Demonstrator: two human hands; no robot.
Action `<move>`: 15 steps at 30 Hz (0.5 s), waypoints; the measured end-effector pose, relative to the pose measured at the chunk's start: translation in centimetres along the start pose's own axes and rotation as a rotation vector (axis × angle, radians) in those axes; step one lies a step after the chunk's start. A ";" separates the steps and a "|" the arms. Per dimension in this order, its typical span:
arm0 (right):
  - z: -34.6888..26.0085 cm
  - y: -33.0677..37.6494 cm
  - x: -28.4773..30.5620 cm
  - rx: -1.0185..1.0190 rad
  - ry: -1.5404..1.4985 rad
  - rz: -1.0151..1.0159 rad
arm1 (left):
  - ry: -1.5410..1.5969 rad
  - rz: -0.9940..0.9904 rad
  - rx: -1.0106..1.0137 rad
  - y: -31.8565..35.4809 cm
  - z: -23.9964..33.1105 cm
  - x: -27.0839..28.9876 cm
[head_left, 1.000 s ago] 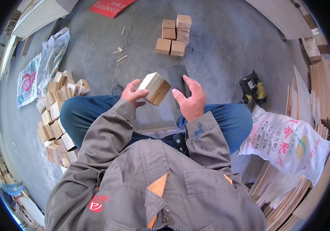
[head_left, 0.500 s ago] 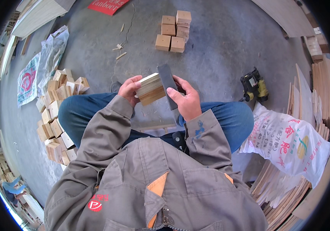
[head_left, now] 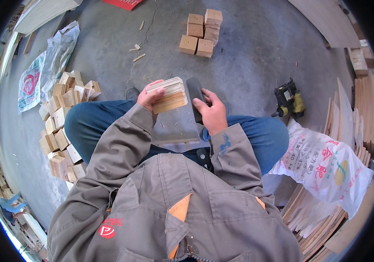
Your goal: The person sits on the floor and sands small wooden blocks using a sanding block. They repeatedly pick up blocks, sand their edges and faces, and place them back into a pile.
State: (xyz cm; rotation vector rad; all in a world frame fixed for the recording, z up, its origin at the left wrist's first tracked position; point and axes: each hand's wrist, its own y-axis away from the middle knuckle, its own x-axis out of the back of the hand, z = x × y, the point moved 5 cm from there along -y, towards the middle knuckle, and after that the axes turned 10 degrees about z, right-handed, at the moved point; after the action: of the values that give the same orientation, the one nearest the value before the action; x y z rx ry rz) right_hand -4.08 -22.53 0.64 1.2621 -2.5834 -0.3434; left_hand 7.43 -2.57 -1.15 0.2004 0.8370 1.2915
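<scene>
Block (head_left: 168, 94) of stacked thin wood layers sits in left hand (head_left: 148, 97), above the left knee, over the concrete floor (head_left: 257, 52). Long axis runs roughly left-right in the view, tilted slightly up to the right; layered edge faces the camera, pale top face points away from the body. Left hand is clamped on its left end, thumb on top, fingers wrapped under; fingertips hidden behind the block. Right hand (head_left: 213, 114) is closed around a dark flat tool (head_left: 194, 97), long axis pointing away from the body, just beside the block's right end; whether they touch is hard to tell. Tool's lower part is covered by the palm, so its kind is unclear. Loose pile of similar blocks (head_left: 62, 122) lies left of the left leg, well apart; a tidy group of blocks (head_left: 202, 32) sits on the floor ahead. Yellow-black nail gun (head_left: 288, 98) lies to the right, near a printed sack (head_left: 326, 163) that covers part of the thin sheets (head_left: 318, 222), which are cut off by the rim.
</scene>
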 end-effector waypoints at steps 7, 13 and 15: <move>-4.8 1.6 -0.8 0.294 -0.143 -0.026 | -0.014 0.057 0.036 -0.7 -0.8 1.1; -2.8 1.1 -1.5 0.365 0.096 -0.028 | 0.058 -0.088 0.064 -0.5 -1.2 1.3; -0.7 0.0 -1.2 0.185 0.033 -0.027 | 0.117 -0.176 0.103 0.0 -1.1 0.7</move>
State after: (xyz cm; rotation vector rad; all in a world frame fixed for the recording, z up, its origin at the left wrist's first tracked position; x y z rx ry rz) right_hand -3.10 -21.63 1.15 1.3508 -2.6226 -0.0884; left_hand 6.74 -2.26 -2.20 0.1306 0.9999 1.1039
